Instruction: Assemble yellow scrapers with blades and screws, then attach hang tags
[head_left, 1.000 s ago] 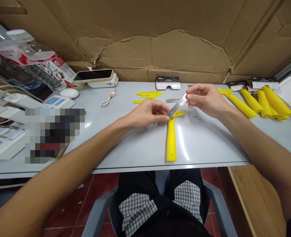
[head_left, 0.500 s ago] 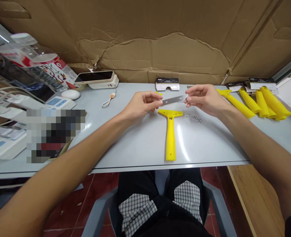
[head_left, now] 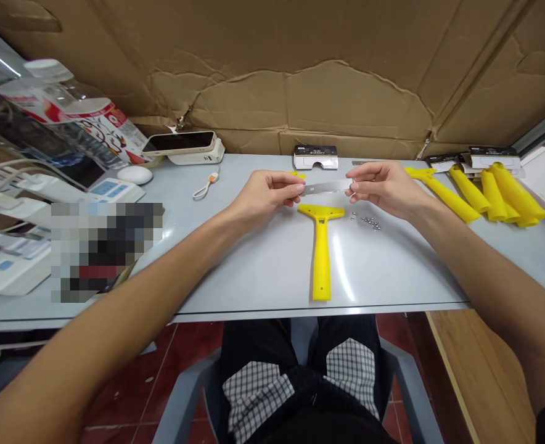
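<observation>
A flat metal scraper blade (head_left: 327,187) is stretched level between my two hands above the table. My left hand (head_left: 272,192) pinches its left end between thumb and fingers. At the other end, my right hand (head_left: 376,184) is closed on the blade, its fingertips covering that tip. Just below lies a yellow scraper handle (head_left: 321,253), its wide head facing away from me. Several small screws (head_left: 371,222) are scattered to the right of that head. Part of another yellow piece (head_left: 298,175) shows behind my left fingers.
More yellow handles (head_left: 494,194) lie at the right with packaging cards (head_left: 494,157). Another card (head_left: 315,158) stands at the back by the cardboard wall (head_left: 235,105). On the left are a phone (head_left: 180,143), a white mouse (head_left: 134,175), a bottle (head_left: 101,126) and power strips (head_left: 18,259).
The blade has turned to lie more level, and its right end is now within my right fingers. Both hands stay in nearly the same place.
</observation>
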Demonstrator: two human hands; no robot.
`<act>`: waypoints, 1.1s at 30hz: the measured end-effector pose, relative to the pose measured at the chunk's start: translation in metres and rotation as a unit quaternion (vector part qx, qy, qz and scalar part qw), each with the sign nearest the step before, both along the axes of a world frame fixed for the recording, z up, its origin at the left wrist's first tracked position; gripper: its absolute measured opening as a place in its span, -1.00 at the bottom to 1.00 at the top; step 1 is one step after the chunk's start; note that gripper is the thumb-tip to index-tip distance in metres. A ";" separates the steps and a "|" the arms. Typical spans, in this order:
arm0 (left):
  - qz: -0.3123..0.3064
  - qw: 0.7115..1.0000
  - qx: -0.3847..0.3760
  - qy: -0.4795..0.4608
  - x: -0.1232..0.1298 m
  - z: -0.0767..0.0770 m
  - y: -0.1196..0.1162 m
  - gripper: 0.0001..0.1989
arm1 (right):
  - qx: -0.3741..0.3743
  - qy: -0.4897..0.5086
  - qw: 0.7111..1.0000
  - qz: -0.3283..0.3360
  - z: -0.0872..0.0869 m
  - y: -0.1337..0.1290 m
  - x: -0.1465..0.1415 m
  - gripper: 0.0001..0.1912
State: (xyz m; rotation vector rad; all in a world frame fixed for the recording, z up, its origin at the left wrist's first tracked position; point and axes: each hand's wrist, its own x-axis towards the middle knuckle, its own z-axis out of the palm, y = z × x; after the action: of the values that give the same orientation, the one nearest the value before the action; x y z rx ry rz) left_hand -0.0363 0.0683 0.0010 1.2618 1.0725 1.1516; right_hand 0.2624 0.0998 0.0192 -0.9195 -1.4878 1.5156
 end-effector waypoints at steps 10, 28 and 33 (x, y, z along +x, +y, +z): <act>-0.010 1.000 0.009 -0.011 0.001 0.000 -0.002 -0.61 | 0.040 -0.113 0.993 -0.004 -0.002 0.002 0.003 -0.65; -0.050 0.876 0.169 0.449 -0.007 -0.002 0.000 -0.47 | 0.016 -0.158 0.985 -0.063 0.002 0.001 -0.002 -0.78; -0.105 0.833 0.184 0.511 -0.012 -0.006 -0.001 -0.42 | -0.015 -0.116 0.988 -0.103 0.003 0.004 0.000 -0.83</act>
State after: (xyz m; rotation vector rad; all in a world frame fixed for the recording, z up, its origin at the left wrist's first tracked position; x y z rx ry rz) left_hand -0.0479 0.0672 -0.0049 2.3697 1.4302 0.4509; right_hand 0.2621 0.1034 0.0226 -1.2628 -1.4819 1.3175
